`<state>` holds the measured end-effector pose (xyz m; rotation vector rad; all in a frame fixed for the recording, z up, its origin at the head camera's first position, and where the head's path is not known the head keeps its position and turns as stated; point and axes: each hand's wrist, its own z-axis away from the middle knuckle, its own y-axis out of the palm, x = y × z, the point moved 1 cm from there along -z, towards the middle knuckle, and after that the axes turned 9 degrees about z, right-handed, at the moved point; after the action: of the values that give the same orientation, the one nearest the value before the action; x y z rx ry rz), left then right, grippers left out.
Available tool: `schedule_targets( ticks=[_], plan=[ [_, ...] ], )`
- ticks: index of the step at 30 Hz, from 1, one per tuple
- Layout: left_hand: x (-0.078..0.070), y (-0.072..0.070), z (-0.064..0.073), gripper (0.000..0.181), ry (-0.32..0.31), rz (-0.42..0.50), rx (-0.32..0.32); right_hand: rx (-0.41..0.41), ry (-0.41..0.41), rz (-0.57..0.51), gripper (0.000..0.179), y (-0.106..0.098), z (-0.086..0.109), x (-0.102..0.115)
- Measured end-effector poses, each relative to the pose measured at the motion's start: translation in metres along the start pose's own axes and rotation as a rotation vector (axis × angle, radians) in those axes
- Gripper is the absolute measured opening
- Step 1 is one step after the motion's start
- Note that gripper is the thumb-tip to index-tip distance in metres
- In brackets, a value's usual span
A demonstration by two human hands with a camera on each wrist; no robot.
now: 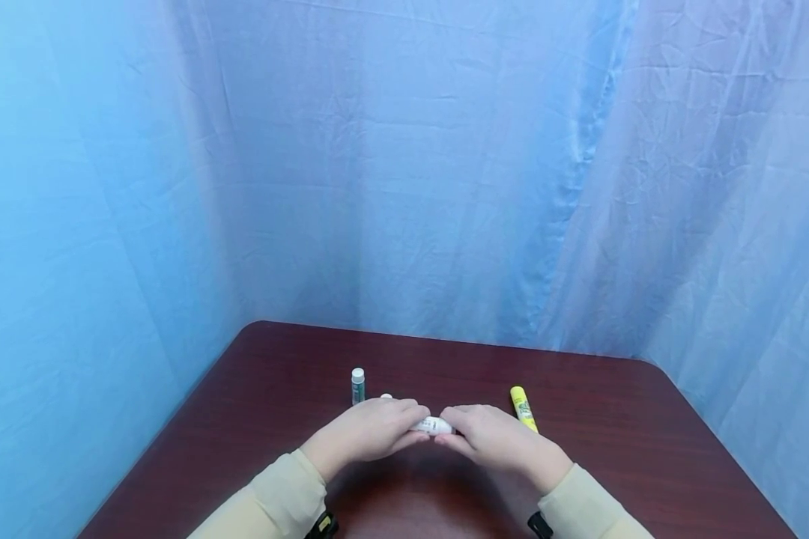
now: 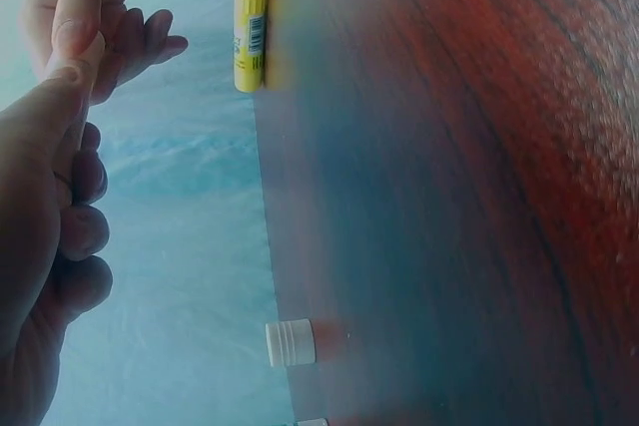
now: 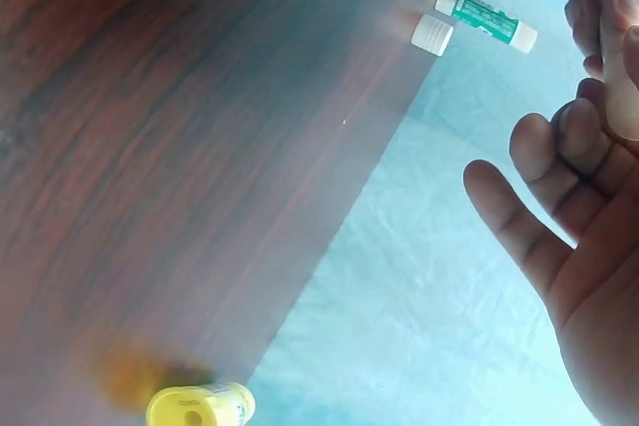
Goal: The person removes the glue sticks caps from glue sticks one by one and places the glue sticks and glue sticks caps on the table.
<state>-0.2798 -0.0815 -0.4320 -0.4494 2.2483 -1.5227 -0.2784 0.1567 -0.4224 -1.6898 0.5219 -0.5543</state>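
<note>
A white tube with small dark print, like a glue stick (image 1: 434,425), lies level above the table between my two hands. My left hand (image 1: 379,428) grips its left end, and my right hand (image 1: 497,438) holds the right end between thumb and fingers. Much of the tube is covered by the fingers. In the right wrist view the outer fingers of my right hand (image 3: 589,216) stretch away from the tube. Beyond my left hand, a short ribbed white cap (image 2: 291,343) stands on the table, mostly hidden in the head view.
A green and white glue stick (image 1: 358,385) stands upright at the left, near the cap. Beyond my right hand is a yellow glue stick (image 1: 523,408), upright in the wrist views. The dark red wooden table (image 1: 620,449) is bounded by blue curtains (image 1: 431,187) behind and at both sides.
</note>
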Motion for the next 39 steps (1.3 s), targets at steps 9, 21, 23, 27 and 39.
schedule_targets(
  ticks=[9, 21, 23, 27, 39],
  plan=[
    [-0.001, -0.002, 0.0, 0.021, -0.003, 0.022, 0.012, -0.006, 0.011, -0.051, 0.018, 0.002, 0.002, 0.0],
    [-0.002, -0.004, -0.002, 0.02, -0.036, 0.087, 0.044, -0.088, -0.051, 0.001, 0.015, 0.001, 0.005, -0.002],
    [0.002, -0.005, 0.0, 0.021, -0.058, 0.125, 0.054, -0.118, -0.065, 0.028, 0.014, 0.0, 0.008, -0.006],
    [0.016, -0.008, 0.011, 0.019, -0.18, 0.164, 0.065, -0.158, -0.017, 0.058, 0.022, -0.004, 0.02, -0.021],
    [0.013, -0.017, 0.01, 0.022, -0.202, 0.146, 0.072, -0.139, 0.035, 0.013, 0.023, -0.011, 0.022, -0.022]
  ],
)
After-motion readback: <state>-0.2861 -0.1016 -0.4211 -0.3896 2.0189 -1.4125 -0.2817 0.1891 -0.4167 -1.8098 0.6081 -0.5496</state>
